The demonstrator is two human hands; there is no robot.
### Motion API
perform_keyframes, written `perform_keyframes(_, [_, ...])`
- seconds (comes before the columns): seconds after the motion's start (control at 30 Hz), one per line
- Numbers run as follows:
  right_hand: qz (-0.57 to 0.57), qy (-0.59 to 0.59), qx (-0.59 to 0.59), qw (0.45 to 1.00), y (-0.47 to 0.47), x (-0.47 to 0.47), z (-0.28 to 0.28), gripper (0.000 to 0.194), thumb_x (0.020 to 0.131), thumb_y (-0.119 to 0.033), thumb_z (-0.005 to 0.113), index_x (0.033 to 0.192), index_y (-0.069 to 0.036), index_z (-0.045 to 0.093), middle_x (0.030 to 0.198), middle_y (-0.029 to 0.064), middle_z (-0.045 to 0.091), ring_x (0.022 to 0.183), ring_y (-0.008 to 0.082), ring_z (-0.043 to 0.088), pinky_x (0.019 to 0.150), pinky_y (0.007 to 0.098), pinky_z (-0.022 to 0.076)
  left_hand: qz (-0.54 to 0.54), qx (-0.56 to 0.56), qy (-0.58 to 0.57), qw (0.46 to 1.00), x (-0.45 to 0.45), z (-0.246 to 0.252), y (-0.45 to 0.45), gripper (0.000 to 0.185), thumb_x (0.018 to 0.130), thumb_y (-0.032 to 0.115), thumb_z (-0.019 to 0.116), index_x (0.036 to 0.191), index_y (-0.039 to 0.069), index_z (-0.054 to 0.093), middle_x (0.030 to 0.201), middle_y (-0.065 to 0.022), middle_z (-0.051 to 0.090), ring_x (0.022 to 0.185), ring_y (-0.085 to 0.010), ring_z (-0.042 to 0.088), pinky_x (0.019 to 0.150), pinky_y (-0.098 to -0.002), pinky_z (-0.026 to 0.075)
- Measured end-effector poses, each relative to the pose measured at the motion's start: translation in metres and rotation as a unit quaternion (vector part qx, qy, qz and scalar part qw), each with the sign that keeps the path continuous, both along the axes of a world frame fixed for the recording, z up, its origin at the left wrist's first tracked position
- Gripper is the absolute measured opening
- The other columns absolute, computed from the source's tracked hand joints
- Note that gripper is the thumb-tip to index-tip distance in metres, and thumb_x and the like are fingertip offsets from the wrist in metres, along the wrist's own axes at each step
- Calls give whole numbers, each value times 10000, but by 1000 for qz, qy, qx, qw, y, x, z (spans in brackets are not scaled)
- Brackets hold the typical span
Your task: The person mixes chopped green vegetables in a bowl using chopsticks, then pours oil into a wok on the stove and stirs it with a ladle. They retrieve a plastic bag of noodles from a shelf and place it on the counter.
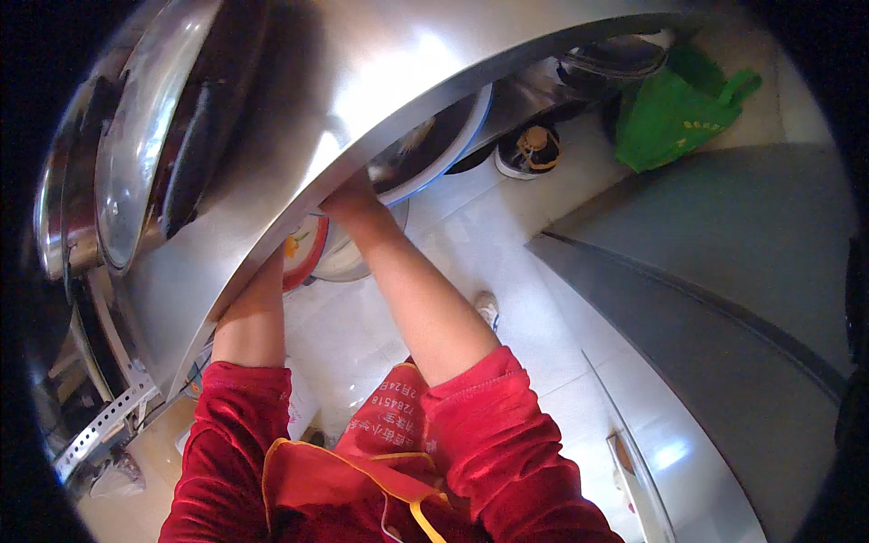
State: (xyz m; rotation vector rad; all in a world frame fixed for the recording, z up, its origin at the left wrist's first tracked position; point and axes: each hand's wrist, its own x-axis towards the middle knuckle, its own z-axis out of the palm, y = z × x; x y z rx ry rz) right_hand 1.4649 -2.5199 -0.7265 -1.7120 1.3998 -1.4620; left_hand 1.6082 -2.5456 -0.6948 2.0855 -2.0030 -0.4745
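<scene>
Both my forearms, in pushed-up red sleeves, reach beneath the edge of a stainless steel table (271, 156). My left hand is out of view under the tabletop. Of my right hand (352, 193), only the back and wrist show, beside the rim of a white basin with a blue edge (434, 178); its fingers are hidden. Dark contents and something pale lie in that basin, too shaded to name. Lower down, between my arms, sits a red-rimmed basin with a flower pattern (316, 258). Behind it is the edge of a pale round vessel (349, 261).
Large metal pots and a lid (142, 149) stand at the tabletop's left. A dark stoppered jar (533, 153) is on the tiled floor beyond the basin, with a green bag (672, 115) farther right. A grey-topped counter (706, 271) borders my right side. Below left is a perforated metal bar (102, 427).
</scene>
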Motion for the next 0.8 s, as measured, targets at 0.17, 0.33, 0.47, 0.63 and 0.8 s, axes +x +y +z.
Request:
perform_keyframes(0.17, [-114,65,82,988,-13,-32,-6,565,770,-300,681,1261,-40,577,1325,269,530,1239,442,479,1086,485,344,17,-6,-9,1000,36,10,-4,587,957,457,528,1391,76,423,1366,-150,478,1216,-234,485,986,-358,402])
perform_keyframes(0.33, [-285,161,147,933,-69,-84,-64,565,792,-282,706,1247,23,564,1308,266,527,1247,421,466,1085,551,317,27,-7,-10,1000,53,11,-3,593,961,457,521,1398,70,413,1381,-151,465,1232,-236,473,1000,-360,392])
perform_keyframes(0.47, [-196,170,263,929,-102,-89,-89,509,801,-239,703,1212,36,584,1253,241,568,1190,386,520,1049,533,362,34,-6,-4,999,62,14,1,598,965,456,515,1403,64,405,1393,-152,454,1245,-239,463,1011,-361,384])
perform_keyframes(0.63, [-198,129,318,918,-105,-89,-90,471,805,-208,697,1194,37,593,1222,224,586,1153,365,544,1021,513,391,37,1,0,999,72,20,6,605,969,456,508,1410,58,395,1407,-153,440,1262,-241,450,1025,-362,375])
perform_keyframes(0.8, [-228,13,279,933,-102,-110,-76,435,809,-177,692,1176,38,603,1191,207,604,1116,344,568,992,494,419,42,11,4,999,77,20,8,611,973,455,501,1416,51,385,1421,-154,426,1278,-244,437,1039,-364,365])
